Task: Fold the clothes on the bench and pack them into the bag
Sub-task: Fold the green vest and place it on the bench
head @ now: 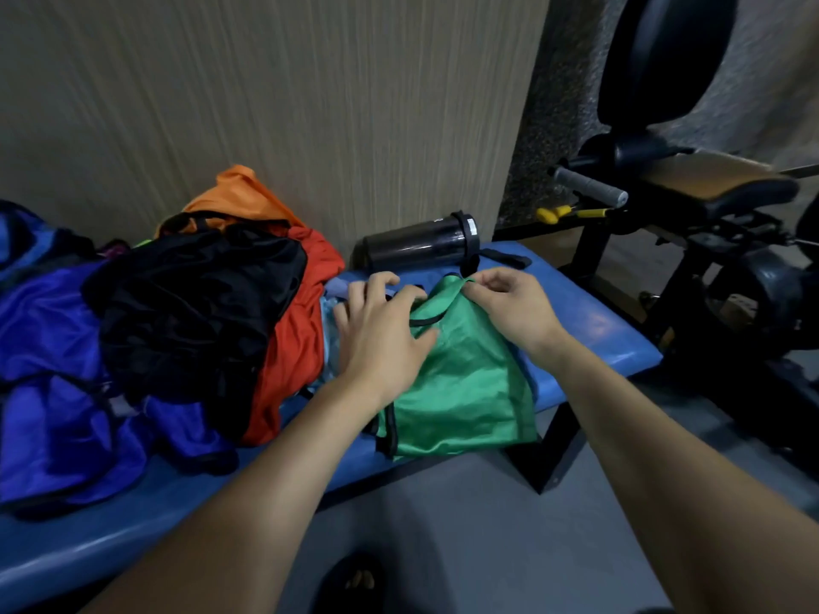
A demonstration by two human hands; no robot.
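Observation:
A green garment with black trim [461, 392] lies flat on the blue bench [594, 330]. My left hand [381, 325] rests flat on its upper left part, fingers spread. My right hand [509, 303] pinches the garment's top edge. To the left is a heap of clothes: a black one [199, 312] on top, an orange one [239, 192], a red one [297, 347] and blue-purple ones [57, 392]. A blue bag [22, 237] shows at the far left edge, mostly hidden.
A dark shaker bottle [421, 245] lies on its side at the back of the bench against the wall. A black exercise machine [709, 223] with a grey handle stands to the right. Grey floor runs in front of the bench.

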